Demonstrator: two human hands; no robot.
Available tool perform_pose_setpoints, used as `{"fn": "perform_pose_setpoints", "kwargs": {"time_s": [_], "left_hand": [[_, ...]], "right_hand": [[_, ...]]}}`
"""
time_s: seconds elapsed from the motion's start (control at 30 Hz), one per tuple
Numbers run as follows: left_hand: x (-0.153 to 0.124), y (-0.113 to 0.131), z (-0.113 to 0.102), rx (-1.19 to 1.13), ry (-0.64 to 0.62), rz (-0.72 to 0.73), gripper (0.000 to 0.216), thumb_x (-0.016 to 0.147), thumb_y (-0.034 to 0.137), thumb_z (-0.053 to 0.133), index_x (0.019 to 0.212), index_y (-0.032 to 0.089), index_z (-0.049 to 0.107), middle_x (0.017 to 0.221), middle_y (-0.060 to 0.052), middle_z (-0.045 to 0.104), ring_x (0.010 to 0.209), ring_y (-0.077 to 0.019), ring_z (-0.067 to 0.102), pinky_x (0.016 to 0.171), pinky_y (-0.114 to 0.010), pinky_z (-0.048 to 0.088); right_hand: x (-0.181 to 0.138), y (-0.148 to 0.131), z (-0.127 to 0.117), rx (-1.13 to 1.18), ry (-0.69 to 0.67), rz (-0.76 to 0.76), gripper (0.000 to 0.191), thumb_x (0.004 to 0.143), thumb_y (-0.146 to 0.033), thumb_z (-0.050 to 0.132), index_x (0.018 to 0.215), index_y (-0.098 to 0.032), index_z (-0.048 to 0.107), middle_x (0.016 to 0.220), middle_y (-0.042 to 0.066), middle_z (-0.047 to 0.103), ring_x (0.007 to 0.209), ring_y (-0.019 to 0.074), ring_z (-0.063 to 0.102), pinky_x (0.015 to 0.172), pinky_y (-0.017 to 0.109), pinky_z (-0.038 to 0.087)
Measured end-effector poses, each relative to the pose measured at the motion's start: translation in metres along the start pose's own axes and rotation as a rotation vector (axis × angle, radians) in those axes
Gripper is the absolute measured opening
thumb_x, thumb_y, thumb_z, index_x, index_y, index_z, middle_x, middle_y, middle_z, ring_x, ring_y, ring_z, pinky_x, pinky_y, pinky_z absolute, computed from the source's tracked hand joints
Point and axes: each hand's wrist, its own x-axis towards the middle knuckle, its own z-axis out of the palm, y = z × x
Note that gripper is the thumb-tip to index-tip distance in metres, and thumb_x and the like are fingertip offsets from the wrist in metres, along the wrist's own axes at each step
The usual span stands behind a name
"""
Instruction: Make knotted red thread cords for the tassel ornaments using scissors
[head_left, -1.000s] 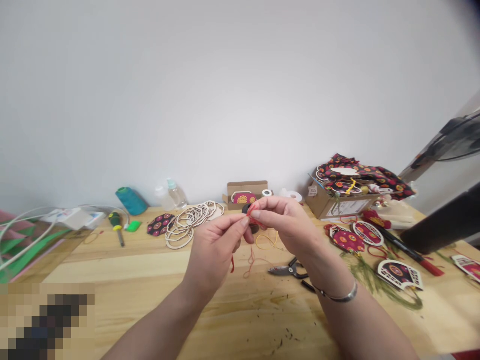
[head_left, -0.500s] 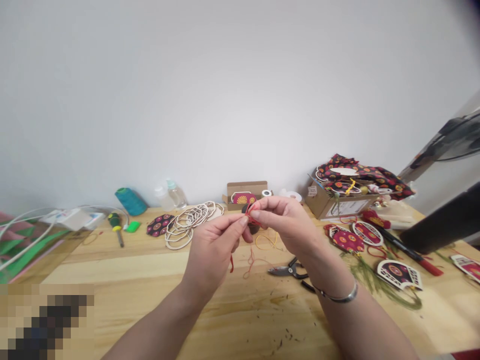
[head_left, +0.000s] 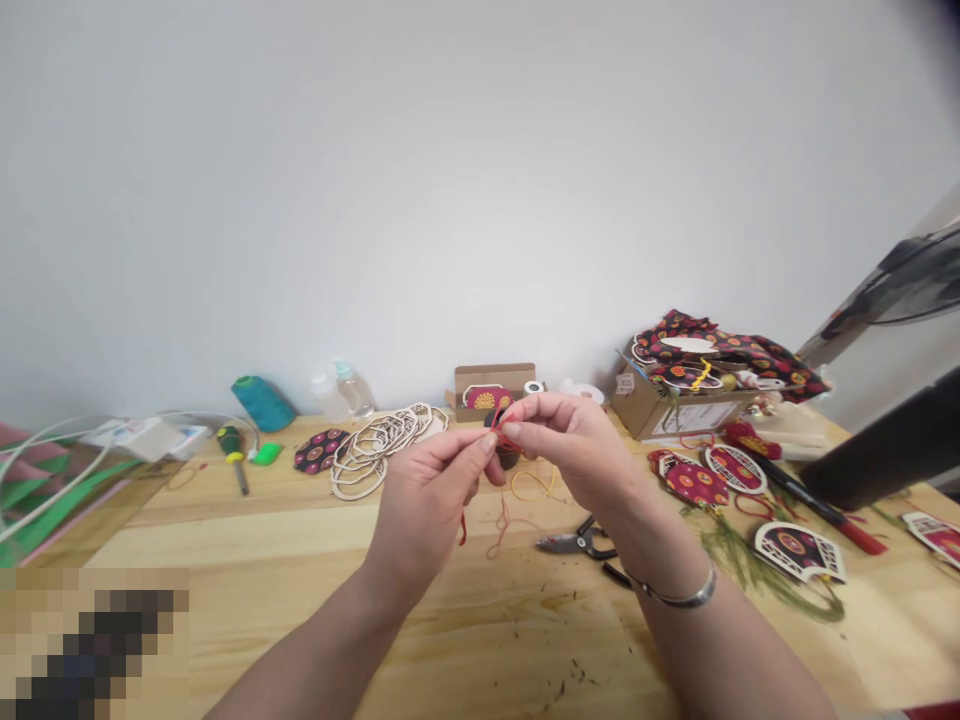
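Observation:
Above the middle of the wooden table, my left hand (head_left: 431, 490) and my right hand (head_left: 566, 445) meet fingertip to fingertip. Both pinch a thin red cord (head_left: 501, 424), which loops up between the fingers. A red end (head_left: 463, 527) dangles below my left hand, and a fine strand hangs lower down. Behind the fingers a dark round object (head_left: 510, 459) is mostly hidden. Below my right wrist, which wears a silver bangle, lies a pair of black-handled pruning shears (head_left: 566, 542). A thin yellow cord (head_left: 534, 484) rests behind the hands.
Left stand a teal thread cone (head_left: 262, 403), a screwdriver (head_left: 232, 458), wooden cut-out frames (head_left: 360, 465) and two bottles (head_left: 352, 388). A small cardboard box (head_left: 495, 372) sits behind. On the right are a carton (head_left: 675, 412) of fabric, patterned ornaments (head_left: 799, 548) and a black post (head_left: 885, 440).
Almost nothing differs. My fingers have shifted very slightly at the red cord, and both hands keep their pinch in the same place.

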Motion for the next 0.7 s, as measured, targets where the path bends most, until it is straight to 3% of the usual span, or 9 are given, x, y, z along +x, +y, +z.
{"fn": "perform_pose_setpoints", "kwargs": {"time_s": [0.33,0.7], "left_hand": [[0.0002,0.0012,-0.0012,0.142,0.024,0.029,0.026,0.087,0.037,0.063,0.069,0.021,0.07,0.053,0.004,0.052,0.042,-0.0067,0.033,0.04,-0.023,0.027],[-0.001,-0.0001,-0.0032,0.106,0.039,0.05,0.026,0.087,0.037,0.063,0.068,0.02,0.068,0.06,0.003,0.055,0.046,-0.0077,0.035,0.046,-0.025,0.03]], "right_hand": [[0.0008,-0.0006,0.0016,0.009,0.031,0.001,0.02,0.063,-0.031,0.078,0.07,-0.017,0.066,0.063,-0.001,0.06,0.055,0.0081,0.044,0.053,0.025,0.034],[0.001,-0.0054,0.004,-0.065,0.147,-0.023,0.017,0.065,-0.031,0.073,0.069,-0.016,0.064,0.055,-0.002,0.057,0.051,0.0093,0.048,0.049,0.025,0.039]]}}
